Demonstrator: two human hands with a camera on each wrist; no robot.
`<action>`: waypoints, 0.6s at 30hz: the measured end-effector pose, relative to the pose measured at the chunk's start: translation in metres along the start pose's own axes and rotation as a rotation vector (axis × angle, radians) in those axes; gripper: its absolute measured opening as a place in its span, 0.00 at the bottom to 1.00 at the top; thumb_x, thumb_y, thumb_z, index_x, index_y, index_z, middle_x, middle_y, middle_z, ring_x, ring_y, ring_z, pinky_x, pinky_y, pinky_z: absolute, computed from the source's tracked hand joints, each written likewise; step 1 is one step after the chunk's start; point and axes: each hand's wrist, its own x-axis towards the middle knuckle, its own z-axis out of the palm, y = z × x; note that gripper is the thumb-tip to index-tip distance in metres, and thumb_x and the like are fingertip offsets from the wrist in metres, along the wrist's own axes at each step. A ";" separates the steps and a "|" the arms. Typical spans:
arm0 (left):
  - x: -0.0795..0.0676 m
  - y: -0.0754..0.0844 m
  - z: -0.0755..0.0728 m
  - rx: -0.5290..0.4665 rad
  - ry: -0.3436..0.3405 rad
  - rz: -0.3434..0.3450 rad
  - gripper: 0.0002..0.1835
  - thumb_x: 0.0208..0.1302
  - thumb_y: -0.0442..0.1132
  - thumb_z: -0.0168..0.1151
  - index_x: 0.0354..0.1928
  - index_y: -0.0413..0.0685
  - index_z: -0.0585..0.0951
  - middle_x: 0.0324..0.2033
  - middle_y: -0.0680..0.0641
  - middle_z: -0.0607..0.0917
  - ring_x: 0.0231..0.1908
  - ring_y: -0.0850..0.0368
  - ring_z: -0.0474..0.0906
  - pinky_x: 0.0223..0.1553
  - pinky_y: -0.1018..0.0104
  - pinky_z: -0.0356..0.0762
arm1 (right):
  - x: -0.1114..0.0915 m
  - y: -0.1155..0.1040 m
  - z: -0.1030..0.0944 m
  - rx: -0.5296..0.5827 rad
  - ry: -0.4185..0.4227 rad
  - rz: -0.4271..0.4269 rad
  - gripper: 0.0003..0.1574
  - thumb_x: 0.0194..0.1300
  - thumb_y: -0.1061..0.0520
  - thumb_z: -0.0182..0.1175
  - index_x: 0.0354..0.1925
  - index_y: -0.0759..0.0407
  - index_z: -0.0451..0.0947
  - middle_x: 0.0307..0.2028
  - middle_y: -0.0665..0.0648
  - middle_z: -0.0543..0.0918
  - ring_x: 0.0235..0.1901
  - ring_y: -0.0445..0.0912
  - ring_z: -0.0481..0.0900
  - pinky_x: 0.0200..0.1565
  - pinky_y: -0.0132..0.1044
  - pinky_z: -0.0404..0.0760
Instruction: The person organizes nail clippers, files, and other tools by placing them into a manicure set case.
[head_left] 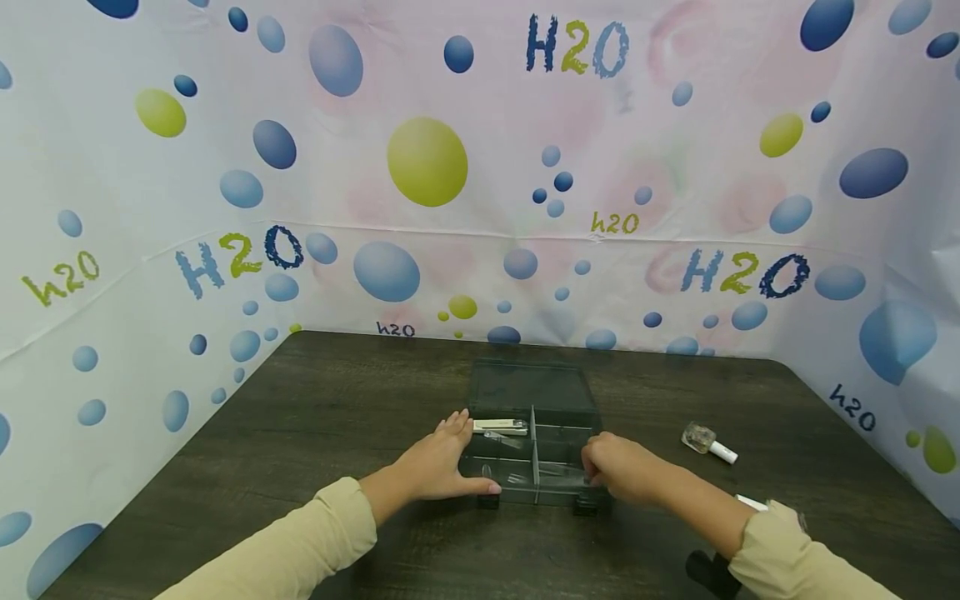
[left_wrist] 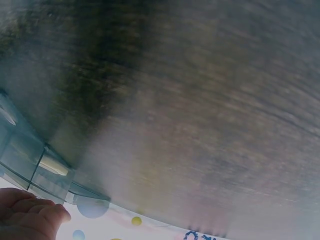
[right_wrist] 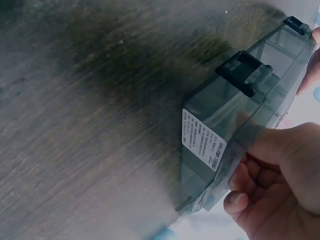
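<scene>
A clear grey plastic organizer box (head_left: pixel 536 500) lies open on the dark table, its lid (head_left: pixel 528 387) tilted back at the far side. Thin dividers split the tray into compartments. A nail clipper (head_left: pixel 498 427) sits in the back left one, with small shiny items in front of it. My left hand (head_left: pixel 442 458) rests along the box's left side, fingers extended, thumb at the front edge. At the right wall my right hand (head_left: pixel 618 467) grips the box; in the right wrist view its thumb reaches over the rim and the other fingers curl outside.
A nail polish bottle (head_left: pixel 699 437) with a white cap lies to the right. Near my right sleeve are a white object (head_left: pixel 752 502) and a dark object (head_left: pixel 708 573), both partly covered. Black latches (right_wrist: pixel 245 72) stick out from the box's front. A printed curtain (head_left: pixel 480 275) hangs behind the table.
</scene>
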 end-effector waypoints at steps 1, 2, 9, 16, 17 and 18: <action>0.000 0.000 0.000 0.001 0.000 -0.001 0.54 0.52 0.68 0.59 0.67 0.31 0.57 0.69 0.33 0.54 0.70 0.39 0.51 0.67 0.48 0.56 | 0.000 0.001 0.000 -0.003 0.001 -0.007 0.11 0.54 0.67 0.64 0.23 0.56 0.73 0.25 0.47 0.73 0.27 0.40 0.68 0.26 0.30 0.71; 0.000 0.000 0.000 0.001 0.000 -0.002 0.54 0.52 0.68 0.59 0.67 0.30 0.57 0.69 0.32 0.54 0.70 0.39 0.51 0.67 0.48 0.56 | 0.000 0.001 0.000 -0.009 0.003 -0.015 0.11 0.53 0.67 0.65 0.23 0.56 0.73 0.24 0.47 0.73 0.27 0.40 0.69 0.25 0.29 0.71; -0.001 0.001 0.000 -0.007 0.004 0.002 0.54 0.53 0.67 0.59 0.67 0.30 0.58 0.69 0.32 0.55 0.70 0.39 0.51 0.67 0.47 0.57 | 0.001 0.008 0.000 0.111 0.021 -0.046 0.07 0.52 0.65 0.66 0.23 0.57 0.78 0.24 0.48 0.77 0.25 0.36 0.71 0.24 0.27 0.72; -0.001 0.000 0.001 -0.026 0.007 0.005 0.54 0.53 0.67 0.59 0.68 0.31 0.57 0.69 0.33 0.54 0.70 0.39 0.50 0.67 0.48 0.57 | -0.004 0.017 -0.003 0.269 0.101 -0.036 0.04 0.57 0.62 0.62 0.32 0.63 0.81 0.29 0.51 0.79 0.27 0.36 0.75 0.28 0.28 0.76; -0.001 0.000 0.001 -0.029 0.007 0.004 0.54 0.53 0.67 0.59 0.68 0.31 0.57 0.69 0.33 0.53 0.70 0.39 0.50 0.67 0.47 0.56 | -0.006 0.018 -0.003 0.271 0.123 -0.022 0.05 0.58 0.62 0.62 0.33 0.64 0.81 0.30 0.51 0.79 0.28 0.37 0.75 0.29 0.28 0.76; -0.001 0.000 0.001 -0.032 0.006 0.003 0.54 0.53 0.67 0.59 0.68 0.31 0.57 0.69 0.33 0.53 0.70 0.39 0.50 0.67 0.47 0.56 | -0.008 0.019 -0.004 0.265 0.151 -0.010 0.06 0.58 0.61 0.62 0.34 0.64 0.81 0.31 0.52 0.79 0.29 0.38 0.75 0.29 0.29 0.76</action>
